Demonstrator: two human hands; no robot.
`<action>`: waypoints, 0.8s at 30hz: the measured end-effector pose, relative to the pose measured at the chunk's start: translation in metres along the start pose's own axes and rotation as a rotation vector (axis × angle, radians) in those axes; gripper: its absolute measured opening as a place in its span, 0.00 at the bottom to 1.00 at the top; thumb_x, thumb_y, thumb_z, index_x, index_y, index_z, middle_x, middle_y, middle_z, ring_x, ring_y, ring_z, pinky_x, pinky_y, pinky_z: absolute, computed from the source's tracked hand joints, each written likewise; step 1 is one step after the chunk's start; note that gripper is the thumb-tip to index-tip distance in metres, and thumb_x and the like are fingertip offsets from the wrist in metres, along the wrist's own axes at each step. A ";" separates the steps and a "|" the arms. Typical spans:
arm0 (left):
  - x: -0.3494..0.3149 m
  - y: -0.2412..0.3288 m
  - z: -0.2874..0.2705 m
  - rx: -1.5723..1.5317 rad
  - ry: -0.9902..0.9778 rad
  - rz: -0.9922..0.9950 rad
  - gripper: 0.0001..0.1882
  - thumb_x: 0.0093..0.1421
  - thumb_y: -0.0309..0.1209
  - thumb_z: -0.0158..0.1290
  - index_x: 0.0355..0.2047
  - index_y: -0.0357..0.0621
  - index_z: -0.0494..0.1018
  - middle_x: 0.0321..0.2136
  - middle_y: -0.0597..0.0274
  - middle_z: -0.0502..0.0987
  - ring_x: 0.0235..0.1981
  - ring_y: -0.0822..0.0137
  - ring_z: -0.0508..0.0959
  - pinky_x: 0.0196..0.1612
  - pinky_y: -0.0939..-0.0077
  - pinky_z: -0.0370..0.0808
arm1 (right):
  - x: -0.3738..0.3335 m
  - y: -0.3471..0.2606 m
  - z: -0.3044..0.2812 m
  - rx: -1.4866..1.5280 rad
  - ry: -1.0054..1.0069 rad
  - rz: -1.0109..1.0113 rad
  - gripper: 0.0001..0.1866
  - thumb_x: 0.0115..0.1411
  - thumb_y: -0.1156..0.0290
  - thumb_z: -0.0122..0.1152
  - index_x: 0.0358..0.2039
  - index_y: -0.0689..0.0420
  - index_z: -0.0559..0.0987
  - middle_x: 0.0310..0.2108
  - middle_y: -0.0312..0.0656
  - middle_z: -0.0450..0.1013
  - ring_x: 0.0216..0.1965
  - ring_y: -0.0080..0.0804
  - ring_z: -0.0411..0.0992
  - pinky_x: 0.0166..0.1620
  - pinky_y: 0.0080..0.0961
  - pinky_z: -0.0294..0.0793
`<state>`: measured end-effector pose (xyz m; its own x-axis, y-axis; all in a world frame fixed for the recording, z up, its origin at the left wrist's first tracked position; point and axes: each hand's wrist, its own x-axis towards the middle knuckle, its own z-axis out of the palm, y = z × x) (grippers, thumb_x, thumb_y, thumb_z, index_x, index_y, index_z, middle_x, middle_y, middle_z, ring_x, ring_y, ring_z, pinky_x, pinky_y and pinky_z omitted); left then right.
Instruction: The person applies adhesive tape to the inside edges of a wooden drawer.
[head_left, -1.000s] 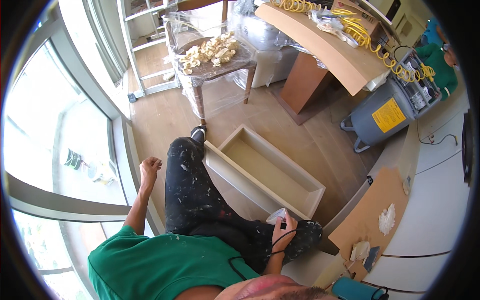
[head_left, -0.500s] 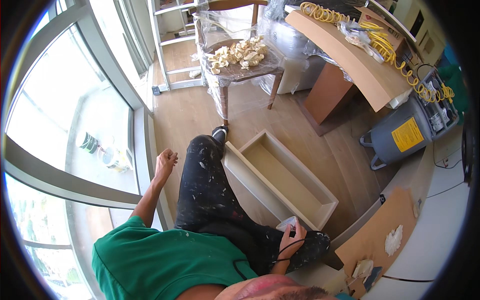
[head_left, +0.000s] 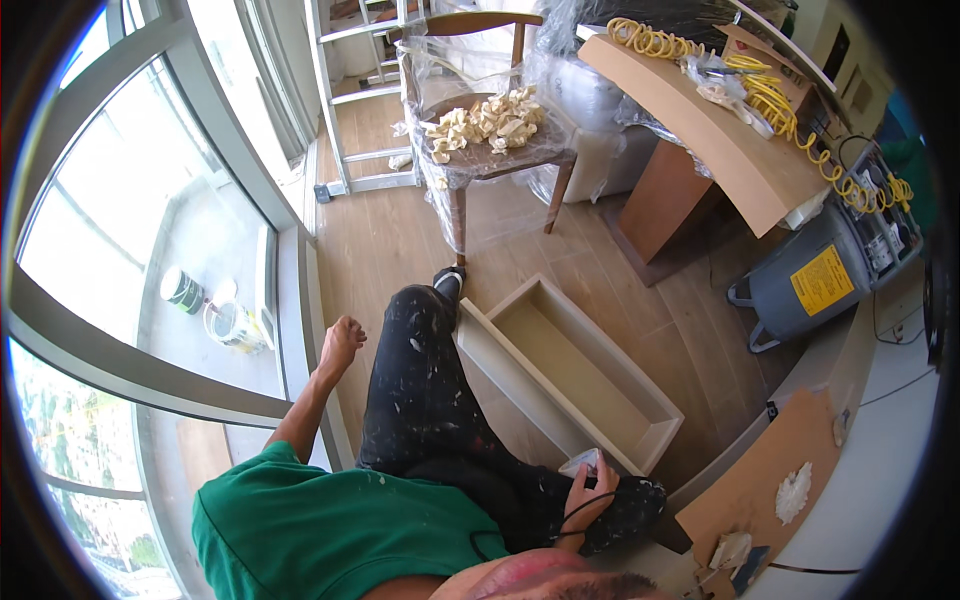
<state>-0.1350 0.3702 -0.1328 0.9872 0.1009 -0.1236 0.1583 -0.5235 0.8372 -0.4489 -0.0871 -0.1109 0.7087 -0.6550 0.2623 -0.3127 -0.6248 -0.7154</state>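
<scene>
The person sits on the wooden floor (head_left: 400,250), much as a second ago. The left hand (head_left: 340,343) has lifted slightly off the floor by the window frame (head_left: 290,330), its grip loose and empty. The right hand (head_left: 590,490) still holds a small pale block (head_left: 583,463) at the near corner of the open drawer box (head_left: 570,375).
</scene>
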 end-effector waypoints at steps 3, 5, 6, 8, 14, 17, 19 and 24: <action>0.006 -0.006 0.011 -0.010 -0.049 -0.018 0.13 0.71 0.28 0.44 0.41 0.29 0.73 0.33 0.48 0.82 0.36 0.60 0.85 0.38 0.70 0.82 | 0.000 0.002 -0.003 -0.035 0.016 -0.013 0.19 0.57 0.75 0.66 0.50 0.65 0.80 0.34 0.50 0.74 0.38 0.48 0.72 0.45 0.42 0.72; 0.010 -0.011 0.016 0.005 -0.044 0.022 0.14 0.71 0.28 0.43 0.43 0.28 0.74 0.33 0.47 0.82 0.37 0.60 0.85 0.39 0.70 0.81 | 0.000 0.004 -0.003 -0.050 0.017 -0.016 0.19 0.56 0.75 0.66 0.50 0.64 0.80 0.34 0.50 0.75 0.39 0.49 0.72 0.45 0.43 0.72; 0.014 -0.016 0.017 0.027 -0.023 0.068 0.14 0.71 0.28 0.43 0.44 0.28 0.74 0.34 0.47 0.82 0.38 0.60 0.85 0.39 0.70 0.81 | -0.001 0.006 -0.003 -0.050 0.018 -0.019 0.19 0.56 0.75 0.66 0.50 0.64 0.80 0.34 0.50 0.75 0.39 0.50 0.73 0.45 0.43 0.72; 0.021 -0.021 0.019 0.045 -0.008 0.102 0.15 0.70 0.28 0.44 0.46 0.28 0.75 0.36 0.48 0.82 0.39 0.60 0.84 0.40 0.70 0.81 | 0.000 0.008 -0.002 -0.052 0.038 -0.052 0.20 0.55 0.76 0.66 0.49 0.64 0.81 0.36 0.51 0.76 0.40 0.52 0.72 0.46 0.44 0.72; 0.067 0.034 0.015 -0.128 -0.029 0.141 0.15 0.68 0.29 0.50 0.50 0.30 0.73 0.34 0.45 0.84 0.34 0.63 0.86 0.34 0.73 0.83 | 0.009 -0.008 -0.007 -0.023 0.070 -0.118 0.19 0.53 0.77 0.66 0.48 0.61 0.81 0.37 0.52 0.77 0.39 0.56 0.72 0.46 0.45 0.72; 0.149 0.100 0.022 -0.112 -0.043 0.275 0.14 0.66 0.34 0.56 0.38 0.32 0.77 0.23 0.51 0.83 0.22 0.66 0.84 0.23 0.76 0.79 | 0.013 -0.012 -0.009 -0.013 0.063 -0.132 0.19 0.52 0.78 0.67 0.47 0.61 0.82 0.35 0.51 0.76 0.39 0.54 0.72 0.45 0.44 0.72; 0.196 0.164 0.044 0.009 -0.023 0.375 0.17 0.66 0.38 0.57 0.27 0.34 0.78 0.18 0.55 0.81 0.17 0.70 0.80 0.20 0.77 0.75 | 0.012 -0.010 -0.016 -0.043 0.092 -0.128 0.19 0.51 0.78 0.68 0.46 0.60 0.82 0.34 0.51 0.76 0.38 0.54 0.73 0.44 0.43 0.73; 0.350 0.249 0.063 0.356 0.170 0.728 0.19 0.63 0.45 0.55 0.34 0.38 0.81 0.31 0.42 0.82 0.37 0.45 0.83 0.41 0.52 0.76 | 0.009 -0.012 -0.010 -0.030 0.127 -0.113 0.18 0.51 0.77 0.69 0.44 0.59 0.83 0.35 0.50 0.77 0.39 0.54 0.74 0.45 0.42 0.74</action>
<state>0.2516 0.2220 -0.0011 0.8333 -0.2553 0.4904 -0.4945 -0.7410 0.4544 -0.4455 -0.0900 -0.0937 0.6557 -0.6268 0.4209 -0.2557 -0.7089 -0.6573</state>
